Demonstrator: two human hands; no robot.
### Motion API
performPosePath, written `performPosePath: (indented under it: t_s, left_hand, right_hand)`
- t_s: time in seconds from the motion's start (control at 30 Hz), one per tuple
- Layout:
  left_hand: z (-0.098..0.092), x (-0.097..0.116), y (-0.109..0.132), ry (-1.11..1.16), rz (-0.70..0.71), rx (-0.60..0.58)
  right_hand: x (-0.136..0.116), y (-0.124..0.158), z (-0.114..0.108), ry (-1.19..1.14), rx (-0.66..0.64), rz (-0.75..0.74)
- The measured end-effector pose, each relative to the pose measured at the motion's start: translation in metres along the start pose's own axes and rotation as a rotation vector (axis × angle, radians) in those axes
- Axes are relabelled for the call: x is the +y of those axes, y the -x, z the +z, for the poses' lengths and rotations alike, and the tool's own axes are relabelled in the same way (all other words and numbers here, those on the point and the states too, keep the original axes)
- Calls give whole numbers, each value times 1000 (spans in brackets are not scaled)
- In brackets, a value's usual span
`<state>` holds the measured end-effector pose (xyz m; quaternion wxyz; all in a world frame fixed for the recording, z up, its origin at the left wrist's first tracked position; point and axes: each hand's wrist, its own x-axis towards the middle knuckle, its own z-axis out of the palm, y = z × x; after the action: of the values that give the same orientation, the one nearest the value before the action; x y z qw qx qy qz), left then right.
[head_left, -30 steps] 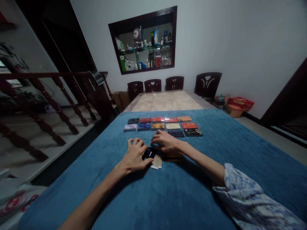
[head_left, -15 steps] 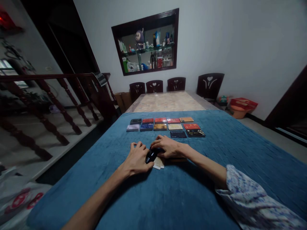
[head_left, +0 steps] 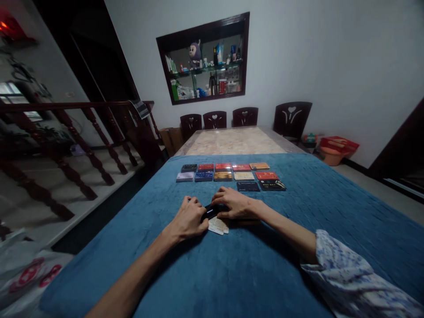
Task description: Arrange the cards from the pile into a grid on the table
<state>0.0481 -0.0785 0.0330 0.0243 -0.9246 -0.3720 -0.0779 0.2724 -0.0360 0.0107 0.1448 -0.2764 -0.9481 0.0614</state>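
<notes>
Between my two hands is a black glossy object point(head_left: 210, 212), possibly a card or small case. My left hand point(head_left: 189, 217) is closed on its left end, thumb toward me. From the right, my right hand point(head_left: 232, 204) has its fingers wrapped round the other end. Cream cards point(head_left: 218, 225) with print lie fanned on the blue cloth point(head_left: 212, 274) just below the black object. Something flat and brown point(head_left: 249, 221) shows partly under my right wrist. Beyond my hands, several card stacks stand in rows, among them a gold one point(head_left: 223, 176) and a black one point(head_left: 272, 185).
The bare far part of the table point(head_left: 232, 140) has dark chairs point(head_left: 292, 118) behind it. A wooden railing point(head_left: 102, 152) runs along the left. Plastic bags point(head_left: 29, 274) sit at the lower left, and an orange bucket point(head_left: 331, 155) stands on the floor at the right.
The black object has turned from a steep slant to lie flatter between my hands. More of the cream cards shows beneath it. The whole view has shifted slightly.
</notes>
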Motion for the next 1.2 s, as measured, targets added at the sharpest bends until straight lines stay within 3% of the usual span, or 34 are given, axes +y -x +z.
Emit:
performPosePath:
  t_s: [0.3, 0.57, 0.9, 1.2]
  left_hand:
    - [-7, -17, 2, 11, 48, 29]
    - [-12, -29, 3, 18, 46, 76]
    - [-6, -45, 2, 152, -40, 125]
    - [8, -48, -1, 208, -104, 202]
  right_hand:
    - [-3, -6, 4, 73, 113, -54]
    - [2, -8, 15, 128, 271, 29]
    - [6, -7, 18, 66, 278, 184]
    - [-3, -6, 18, 43, 271, 289]
